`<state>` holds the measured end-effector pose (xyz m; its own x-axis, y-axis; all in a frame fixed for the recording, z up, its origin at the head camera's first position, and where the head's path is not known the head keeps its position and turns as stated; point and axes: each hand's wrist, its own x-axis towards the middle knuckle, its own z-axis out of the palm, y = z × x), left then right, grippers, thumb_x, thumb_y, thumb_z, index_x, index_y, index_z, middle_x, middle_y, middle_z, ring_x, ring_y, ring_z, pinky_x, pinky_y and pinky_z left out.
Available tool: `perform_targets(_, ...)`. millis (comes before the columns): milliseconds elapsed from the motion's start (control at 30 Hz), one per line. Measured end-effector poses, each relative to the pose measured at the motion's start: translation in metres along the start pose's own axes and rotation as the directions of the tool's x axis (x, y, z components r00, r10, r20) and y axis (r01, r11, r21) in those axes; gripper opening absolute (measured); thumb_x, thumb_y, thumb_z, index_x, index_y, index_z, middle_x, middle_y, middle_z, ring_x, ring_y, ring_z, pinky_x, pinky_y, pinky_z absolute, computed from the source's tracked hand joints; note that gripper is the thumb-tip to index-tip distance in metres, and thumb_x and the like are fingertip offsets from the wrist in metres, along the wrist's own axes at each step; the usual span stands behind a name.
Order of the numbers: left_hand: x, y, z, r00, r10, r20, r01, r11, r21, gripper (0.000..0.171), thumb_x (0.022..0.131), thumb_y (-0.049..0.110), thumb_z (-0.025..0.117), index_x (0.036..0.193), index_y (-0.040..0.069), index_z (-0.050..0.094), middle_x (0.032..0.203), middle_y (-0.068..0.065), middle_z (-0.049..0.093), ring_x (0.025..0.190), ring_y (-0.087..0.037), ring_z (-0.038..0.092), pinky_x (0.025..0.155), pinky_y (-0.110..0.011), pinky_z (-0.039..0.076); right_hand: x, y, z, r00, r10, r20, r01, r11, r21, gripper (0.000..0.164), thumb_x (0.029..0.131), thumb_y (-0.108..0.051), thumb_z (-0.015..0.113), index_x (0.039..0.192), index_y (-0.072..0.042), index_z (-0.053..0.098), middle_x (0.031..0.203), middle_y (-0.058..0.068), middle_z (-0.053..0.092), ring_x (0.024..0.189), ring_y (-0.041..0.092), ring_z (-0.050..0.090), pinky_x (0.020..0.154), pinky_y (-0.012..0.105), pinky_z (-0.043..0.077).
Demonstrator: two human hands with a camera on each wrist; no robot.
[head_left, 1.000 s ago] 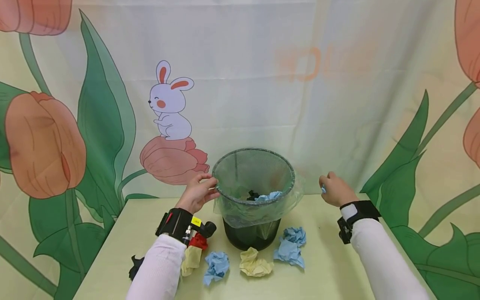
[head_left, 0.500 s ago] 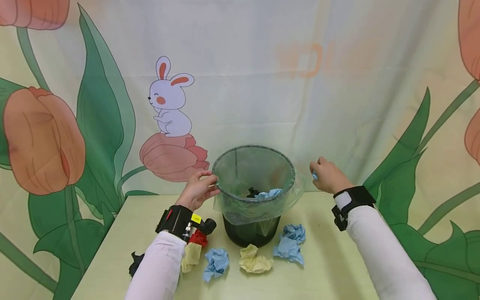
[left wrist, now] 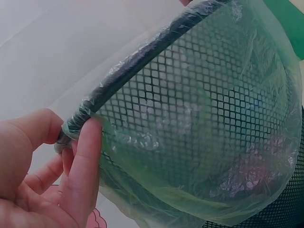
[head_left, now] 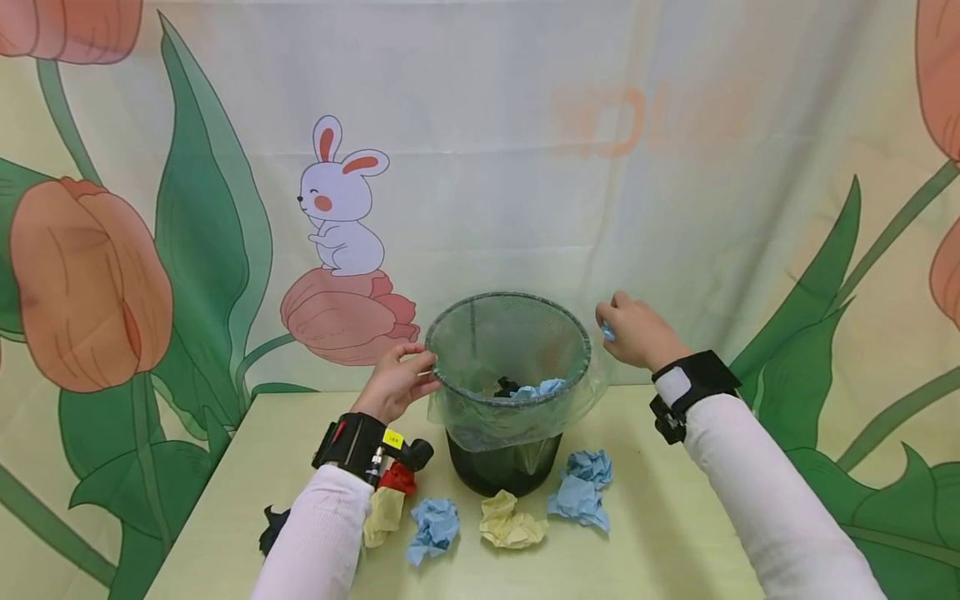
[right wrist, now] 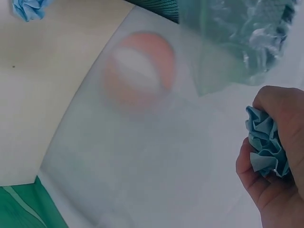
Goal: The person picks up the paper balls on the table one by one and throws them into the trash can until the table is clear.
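Note:
A mesh wastebasket (head_left: 504,467) with a thin green plastic liner (head_left: 491,429) folded over its rim stands at the back of the table. My left hand (head_left: 395,382) pinches the lined rim at its left side; in the left wrist view thumb and fingers (left wrist: 84,166) close on it. My right hand (head_left: 637,331) grips a crumpled blue paper ball (right wrist: 267,142), raised to about rim height just right of the basket. Fingers hide most of that ball in the head view. Inside the basket lie a blue paper ball (head_left: 542,389) and a black one (head_left: 507,387).
Along the front lie blue paper balls (head_left: 433,531) (head_left: 581,502), a yellow paper ball (head_left: 510,522), another yellow piece (head_left: 384,517), a red one (head_left: 397,478) and a black one (head_left: 273,528) partly behind the left sleeve. A printed curtain (head_left: 480,167) hangs behind the table (head_left: 645,533).
My right hand has moved left and up with the blue paper ball, closer to the basket's rim. The left hand keeps its hold on the rim.

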<state>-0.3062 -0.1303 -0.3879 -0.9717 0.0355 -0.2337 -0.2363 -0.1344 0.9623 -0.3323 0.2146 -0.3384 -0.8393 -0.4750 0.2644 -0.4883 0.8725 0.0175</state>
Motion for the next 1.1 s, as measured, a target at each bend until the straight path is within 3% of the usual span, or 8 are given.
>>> perform_targets(633,0.0,-0.003,0.0,1.0,0.005,0.003,-0.005,1.0,-0.001,0.037,0.091,0.009,0.052,0.125,0.006,0.037,0.096,-0.008,0.044,0.065,-0.012,0.047,0.065,-0.021,0.055,0.017,-0.029,-0.026,0.989,-0.135,-0.054,0.137,0.99,0.045,0.019,0.084,-0.008,0.062,0.101,-0.004,0.056,0.099,0.017,0.049,0.075,0.027,0.05,0.064,0.037,0.046)
perform_targets(800,0.0,-0.002,0.0,1.0,0.007,0.007,-0.007,1.0,-0.004,0.036,0.091,0.008,0.052,0.124,0.006,0.037,0.094,-0.007,0.044,0.064,-0.011,0.046,0.064,-0.021,0.055,0.021,-0.042,-0.033,0.987,-0.158,-0.031,0.159,0.987,0.025,0.02,0.085,-0.011,0.062,0.103,-0.005,0.057,0.1,0.015,0.049,0.075,0.026,0.05,0.066,0.036,0.046)
perform_targets(1100,0.001,-0.001,0.0,1.0,0.002,0.0,-0.002,1.0,-0.001,0.037,0.091,0.009,0.053,0.125,0.006,0.037,0.095,-0.008,0.044,0.064,-0.012,0.047,0.064,-0.021,0.055,0.027,-0.057,-0.033,0.972,-0.232,-0.042,0.234,0.971,0.053,0.021,0.086,-0.013,0.062,0.105,-0.006,0.056,0.102,0.015,0.05,0.08,0.026,0.052,0.069,0.035,0.047)
